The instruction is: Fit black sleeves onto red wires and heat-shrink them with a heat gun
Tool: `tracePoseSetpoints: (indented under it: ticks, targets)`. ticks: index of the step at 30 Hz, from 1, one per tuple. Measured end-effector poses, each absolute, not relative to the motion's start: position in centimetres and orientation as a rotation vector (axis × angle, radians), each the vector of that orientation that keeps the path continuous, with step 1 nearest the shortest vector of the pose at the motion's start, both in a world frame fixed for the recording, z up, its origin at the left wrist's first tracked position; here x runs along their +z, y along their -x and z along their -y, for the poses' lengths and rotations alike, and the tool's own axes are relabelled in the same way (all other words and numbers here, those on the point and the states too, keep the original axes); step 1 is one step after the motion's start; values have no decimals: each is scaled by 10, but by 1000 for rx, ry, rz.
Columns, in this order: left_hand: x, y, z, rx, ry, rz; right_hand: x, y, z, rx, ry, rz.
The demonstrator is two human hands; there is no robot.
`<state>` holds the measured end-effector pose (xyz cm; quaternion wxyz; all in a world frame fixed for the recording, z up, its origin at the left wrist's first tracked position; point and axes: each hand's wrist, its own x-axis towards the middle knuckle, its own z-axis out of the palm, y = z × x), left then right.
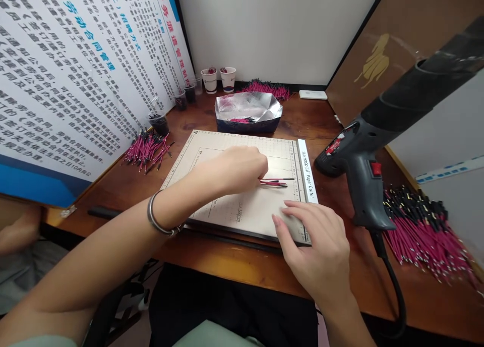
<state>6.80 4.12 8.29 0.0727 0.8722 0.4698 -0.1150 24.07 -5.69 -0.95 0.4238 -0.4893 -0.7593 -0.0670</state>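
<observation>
My left hand [240,169] is closed above the middle of a paper cutter board [223,216], its fingers wrapped round one end of a few short red wires with black ends [278,184]. The wires point right, toward the ruled strip of the board. My right hand [317,238] rests at the board's lower right corner, thumb and fingers apart, with nothing in it. Its fingertips lie a little below the wire ends. The left fingertips are hidden behind the back of that hand.
A heat gun [363,170] stands at the right, its cord hanging down, beside a large pile of red wires [427,241]. Behind the board sits a foil-lined box [245,127]. More wires [145,150] lie at left; paper cups [228,79] stand at the back.
</observation>
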Motion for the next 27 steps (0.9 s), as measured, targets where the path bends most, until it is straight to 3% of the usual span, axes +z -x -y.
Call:
tracePoseSetpoints:
  ticks: [12, 18, 27]
  targets:
    - [78, -30, -51, -16, -2343, -1300, 63, -256, -18, 370, 1393, 2297]
    - [68, -14, -36, 113, -2270, -1422, 59, -261, -48, 689, 1466, 2453]
    - [65, -2, -23, 77, -2209, -1478, 45, -269, -38, 702, 1487, 2414]
